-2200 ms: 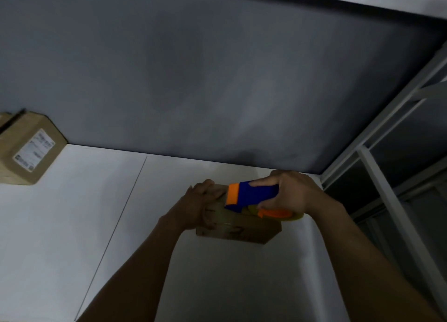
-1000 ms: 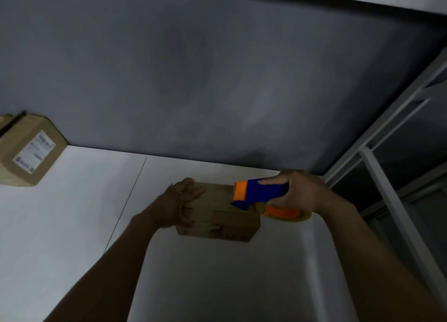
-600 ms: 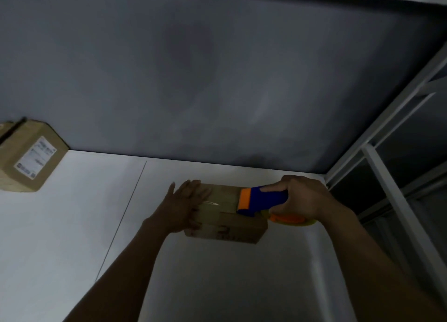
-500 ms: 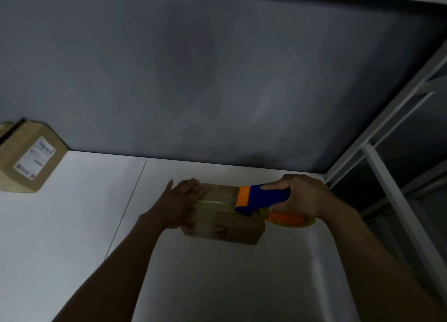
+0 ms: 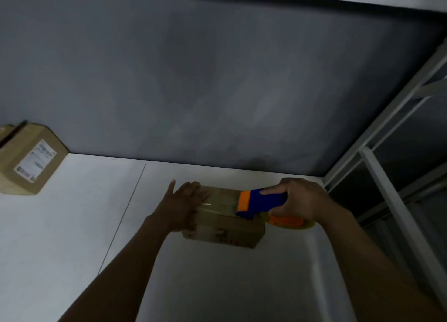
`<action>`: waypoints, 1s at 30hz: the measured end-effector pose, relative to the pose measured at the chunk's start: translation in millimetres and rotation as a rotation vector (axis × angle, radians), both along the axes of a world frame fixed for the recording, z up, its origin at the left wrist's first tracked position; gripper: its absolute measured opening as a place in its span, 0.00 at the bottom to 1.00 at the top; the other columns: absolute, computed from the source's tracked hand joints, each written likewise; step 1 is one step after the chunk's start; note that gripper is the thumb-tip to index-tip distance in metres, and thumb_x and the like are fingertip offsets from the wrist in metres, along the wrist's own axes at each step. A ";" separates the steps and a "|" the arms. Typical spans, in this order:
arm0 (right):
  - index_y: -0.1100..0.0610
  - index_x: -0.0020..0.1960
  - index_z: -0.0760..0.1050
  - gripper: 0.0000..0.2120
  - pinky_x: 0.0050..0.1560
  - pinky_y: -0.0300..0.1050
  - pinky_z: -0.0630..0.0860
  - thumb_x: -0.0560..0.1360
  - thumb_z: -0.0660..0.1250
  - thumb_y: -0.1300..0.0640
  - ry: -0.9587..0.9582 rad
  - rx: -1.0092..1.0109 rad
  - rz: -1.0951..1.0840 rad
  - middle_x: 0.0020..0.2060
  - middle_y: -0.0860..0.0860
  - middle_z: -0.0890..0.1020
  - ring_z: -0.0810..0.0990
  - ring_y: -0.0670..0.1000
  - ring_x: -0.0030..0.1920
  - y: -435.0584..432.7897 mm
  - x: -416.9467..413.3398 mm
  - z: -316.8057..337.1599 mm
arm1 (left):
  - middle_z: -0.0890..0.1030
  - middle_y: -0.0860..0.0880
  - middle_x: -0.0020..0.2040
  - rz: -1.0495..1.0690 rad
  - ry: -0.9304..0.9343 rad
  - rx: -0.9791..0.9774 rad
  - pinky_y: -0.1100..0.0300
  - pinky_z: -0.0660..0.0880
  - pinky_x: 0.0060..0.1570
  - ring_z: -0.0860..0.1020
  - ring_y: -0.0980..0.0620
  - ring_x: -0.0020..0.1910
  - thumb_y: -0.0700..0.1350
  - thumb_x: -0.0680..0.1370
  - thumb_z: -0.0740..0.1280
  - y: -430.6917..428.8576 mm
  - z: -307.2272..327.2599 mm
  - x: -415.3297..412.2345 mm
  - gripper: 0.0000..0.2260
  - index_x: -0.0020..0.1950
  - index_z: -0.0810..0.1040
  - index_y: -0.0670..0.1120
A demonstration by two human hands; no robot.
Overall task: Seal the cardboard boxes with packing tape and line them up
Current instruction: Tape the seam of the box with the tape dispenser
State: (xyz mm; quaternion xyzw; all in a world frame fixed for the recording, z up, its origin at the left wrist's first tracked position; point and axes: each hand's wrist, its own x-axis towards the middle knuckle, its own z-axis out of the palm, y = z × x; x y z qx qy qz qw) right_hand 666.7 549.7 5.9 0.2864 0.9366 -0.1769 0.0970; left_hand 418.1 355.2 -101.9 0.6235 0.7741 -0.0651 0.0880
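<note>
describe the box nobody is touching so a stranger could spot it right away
Start at the white table against the grey wall and follow its back edge to the far left. A cardboard box sits there by the wall. It alone shows a white printed label, unlike the box being taped with the blue and orange tape dispenser.

White table (image 5: pixel 60 237) with thin seam; dark grey wall (image 5: pixel 217 79) behind; white metal rack (image 5: pixel 387 193) at right.

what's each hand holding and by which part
The right hand grips the tape dispenser by its blue handle. The left hand lies flat on the box, gripping nothing.
</note>
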 end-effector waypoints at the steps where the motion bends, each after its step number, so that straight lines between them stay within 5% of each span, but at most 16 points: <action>1: 0.32 0.64 0.69 0.25 0.51 0.37 0.71 0.68 0.71 0.40 0.000 0.009 -0.002 0.51 0.41 0.74 0.71 0.42 0.49 0.1 2.5 -2.8 | 0.50 0.43 0.79 -0.005 0.018 0.059 0.38 0.39 0.70 0.50 0.41 0.77 0.59 0.67 0.75 0.3 -0.9 4.5 0.51 0.78 0.42 0.54; 5: 0.33 0.65 0.69 0.26 0.48 0.35 0.69 0.69 0.71 0.40 0.008 0.033 -0.005 0.53 0.42 0.74 0.70 0.42 0.49 0.3 8.4 -6.9 | 0.68 0.34 0.70 0.044 0.007 0.086 0.33 0.61 0.61 0.69 0.32 0.67 0.59 0.50 0.81 0.3 -12.3 27.4 0.58 0.72 0.60 0.39; 9: 0.34 0.65 0.68 0.26 0.47 0.34 0.67 0.69 0.71 0.41 0.006 0.042 0.002 0.54 0.43 0.75 0.69 0.41 0.49 1.0 11.5 -5.9 | 0.60 0.32 0.73 0.030 -0.104 0.215 0.39 0.55 0.71 0.60 0.33 0.72 0.68 0.70 0.61 11.5 -32.5 64.3 0.46 0.73 0.58 0.32; 11: 0.34 0.65 0.68 0.26 0.47 0.34 0.67 0.69 0.71 0.41 0.009 0.033 0.001 0.54 0.43 0.75 0.69 0.41 0.49 1.1 12.1 -6.3 | 0.63 0.32 0.72 0.034 -0.116 0.165 0.43 0.55 0.72 0.64 0.34 0.71 0.69 0.69 0.57 24.5 -32.4 78.4 0.47 0.73 0.59 0.33; 13: 0.33 0.65 0.69 0.26 0.49 0.35 0.69 0.69 0.71 0.40 0.009 0.028 -0.002 0.53 0.42 0.75 0.70 0.42 0.49 1.6 12.1 -6.8 | 0.53 0.34 0.75 -0.020 -0.070 0.181 0.44 0.48 0.75 0.57 0.35 0.75 0.67 0.71 0.61 38.2 -29.5 90.6 0.47 0.76 0.49 0.35; 15: 0.34 0.65 0.69 0.26 0.52 0.36 0.71 0.68 0.71 0.40 0.008 0.025 -0.002 0.53 0.43 0.75 0.72 0.43 0.50 1.4 11.7 -8.0 | 0.37 0.39 0.75 -0.092 0.010 0.150 0.47 0.34 0.73 0.38 0.40 0.76 0.66 0.76 0.58 45.7 -31.3 97.7 0.46 0.74 0.33 0.40; 18: 0.35 0.65 0.69 0.27 0.53 0.37 0.72 0.68 0.72 0.41 0.015 0.010 -0.014 0.53 0.43 0.75 0.72 0.43 0.50 0.4 12.4 -9.9 | 0.32 0.43 0.75 -0.090 0.016 0.135 0.48 0.33 0.73 0.32 0.45 0.74 0.71 0.74 0.54 50.1 -32.2 97.6 0.47 0.73 0.30 0.44; 23: 0.34 0.66 0.68 0.28 0.50 0.36 0.70 0.68 0.71 0.40 0.017 0.009 -0.008 0.51 0.43 0.74 0.70 0.42 0.49 -0.6 12.8 -10.8 | 0.62 0.43 0.76 -0.047 -0.089 0.187 0.46 0.56 0.72 0.63 0.44 0.74 0.71 0.76 0.44 46.3 -35.5 88.2 0.41 0.77 0.58 0.43; 30: 0.34 0.65 0.69 0.26 0.42 0.32 0.64 0.68 0.71 0.40 0.018 0.013 0.001 0.48 0.42 0.72 0.69 0.42 0.47 -1.2 12.6 -3.0 | 0.71 0.45 0.71 -0.094 -0.103 0.199 0.50 0.52 0.71 0.69 0.45 0.70 0.62 0.82 0.43 37.2 -32.6 71.5 0.30 0.73 0.66 0.45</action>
